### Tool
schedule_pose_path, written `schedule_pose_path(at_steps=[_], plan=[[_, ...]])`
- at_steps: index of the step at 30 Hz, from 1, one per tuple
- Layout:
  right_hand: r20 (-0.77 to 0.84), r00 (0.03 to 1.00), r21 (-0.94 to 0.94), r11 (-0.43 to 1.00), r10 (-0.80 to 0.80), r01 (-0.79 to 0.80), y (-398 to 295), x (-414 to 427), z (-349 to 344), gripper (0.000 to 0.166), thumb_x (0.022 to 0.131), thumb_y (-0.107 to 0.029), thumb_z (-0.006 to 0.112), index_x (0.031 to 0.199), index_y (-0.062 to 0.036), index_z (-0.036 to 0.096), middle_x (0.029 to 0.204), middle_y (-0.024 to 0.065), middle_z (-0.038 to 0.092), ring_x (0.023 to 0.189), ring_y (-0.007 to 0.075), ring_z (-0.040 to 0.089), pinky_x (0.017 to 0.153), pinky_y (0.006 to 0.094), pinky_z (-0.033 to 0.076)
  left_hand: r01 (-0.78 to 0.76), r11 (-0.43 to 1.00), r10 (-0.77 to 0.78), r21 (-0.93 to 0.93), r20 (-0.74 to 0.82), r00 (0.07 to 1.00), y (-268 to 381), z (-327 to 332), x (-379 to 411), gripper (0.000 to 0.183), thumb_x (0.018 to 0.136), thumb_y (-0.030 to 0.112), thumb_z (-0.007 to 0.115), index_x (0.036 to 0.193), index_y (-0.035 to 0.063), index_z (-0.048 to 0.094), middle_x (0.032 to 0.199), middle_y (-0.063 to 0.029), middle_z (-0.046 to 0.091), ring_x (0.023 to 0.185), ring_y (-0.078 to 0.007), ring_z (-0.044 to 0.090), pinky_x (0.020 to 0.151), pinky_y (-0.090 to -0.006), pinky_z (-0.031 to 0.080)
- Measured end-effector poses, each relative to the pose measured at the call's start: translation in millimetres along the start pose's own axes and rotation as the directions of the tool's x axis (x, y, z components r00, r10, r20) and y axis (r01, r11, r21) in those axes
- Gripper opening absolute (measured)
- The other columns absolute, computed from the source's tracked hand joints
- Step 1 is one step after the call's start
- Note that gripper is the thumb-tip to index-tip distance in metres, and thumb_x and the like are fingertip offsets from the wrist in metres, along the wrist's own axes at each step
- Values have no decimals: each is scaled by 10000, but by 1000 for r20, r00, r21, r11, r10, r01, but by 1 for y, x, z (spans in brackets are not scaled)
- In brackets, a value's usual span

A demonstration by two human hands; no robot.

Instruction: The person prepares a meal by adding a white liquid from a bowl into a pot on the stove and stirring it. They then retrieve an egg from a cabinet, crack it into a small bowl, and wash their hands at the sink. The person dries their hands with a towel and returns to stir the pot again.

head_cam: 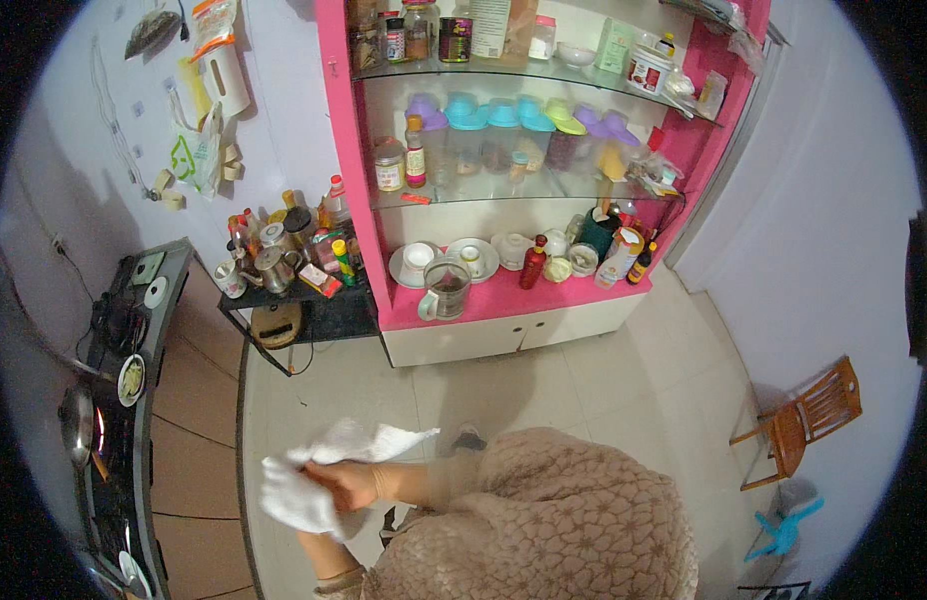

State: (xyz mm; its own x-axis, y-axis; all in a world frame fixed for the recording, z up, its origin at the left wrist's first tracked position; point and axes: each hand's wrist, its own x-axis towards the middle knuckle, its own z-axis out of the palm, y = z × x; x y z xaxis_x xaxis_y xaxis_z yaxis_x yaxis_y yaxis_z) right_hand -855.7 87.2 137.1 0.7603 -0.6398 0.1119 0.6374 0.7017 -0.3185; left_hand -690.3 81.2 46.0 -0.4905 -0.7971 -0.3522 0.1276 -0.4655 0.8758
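Observation:
A white cloth (298,495) is bunched around my two hands, low and left of centre in the head view. From the right, my right hand (347,484) closes on it, and a loose end of the fabric trails off towards the upper right. My left hand (319,546) comes up from below with only its wrist area showing; the fabric covers the fingers, so their pose is hidden. The cloth and hands look slightly blurred. They are above the tiled floor (373,390), beside the kitchen counter.
On the left counter (145,420) are a metal pan (77,427) and a plate of cut food (131,380). A pink-framed shelf unit (351,165) holds jars and dishes. Bottles and a metal teapot (274,270) crowd a black side table (321,296). A wooden chair (801,420) stands right.

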Motion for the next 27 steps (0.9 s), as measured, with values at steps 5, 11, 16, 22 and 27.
schedule_pose_path(at_steps=[5, 11, 16, 22, 27], plan=[[-209, 936, -978, 69, -284, -198, 10, 13, -82, 330, 809, -249, 521, 1068, -45, 507, 1084, 68, 527, 967, 146, 489, 849, 305, 401, -202, 974, 224, 99, -400, 889, 20, 31, 25, 327, 785, 288, 554, 974, 21, 543, 893, -78, 560, 773, -181, 538, 659, -311, 453], [-353, 761, -727, -353, -544, -589, 15, -2, -169, 249, 792, -255, 500, 886, -34, 567, 898, 136, 588, 813, 218, 552, 740, 352, 435, -29, 927, 247, 374, -551, 797, 59, 99, 21, 414, 791, 339, 509, 1010, -11, 534, 996, -138, 547, 917, -223, 516, 799, -319, 405], [39, 783, -867, -410, -621, -282, -17, 3, -49, 204, 759, -214, 513, 838, -34, 566, 812, 145, 585, 769, 257, 558, 648, 371, 433, 40, 980, 106, 196, -679, 726, 67, 123, 3, 527, 839, 419, 393, 1131, -10, 481, 1095, -192, 517, 1087, -291, 441, 927, -321, 320], [-279, 829, -877, 480, -485, -15, -3, 11, -68, 482, 842, -292, 468, 1210, -11, 333, 1209, 151, 383, 1100, 225, 384, 913, 325, 318, -304, 948, 306, 97, -553, 775, 65, 133, 2, 581, 861, 421, 397, 1274, 32, 274, 1232, -140, 344, 1134, -230, 312, 930, -298, 267], [-235, 953, -930, 329, -191, -163, 13, -6, -12, 636, 869, -339, 414, 1305, 50, 164, 1328, 201, 241, 1243, 278, 220, 1017, 344, 163, -509, 782, 355, -360, -413, 839, 56, 83, 15, 525, 846, 455, 409, 1175, 46, 383, 1126, -98, 444, 1039, -210, 412, 868, -322, 346]])
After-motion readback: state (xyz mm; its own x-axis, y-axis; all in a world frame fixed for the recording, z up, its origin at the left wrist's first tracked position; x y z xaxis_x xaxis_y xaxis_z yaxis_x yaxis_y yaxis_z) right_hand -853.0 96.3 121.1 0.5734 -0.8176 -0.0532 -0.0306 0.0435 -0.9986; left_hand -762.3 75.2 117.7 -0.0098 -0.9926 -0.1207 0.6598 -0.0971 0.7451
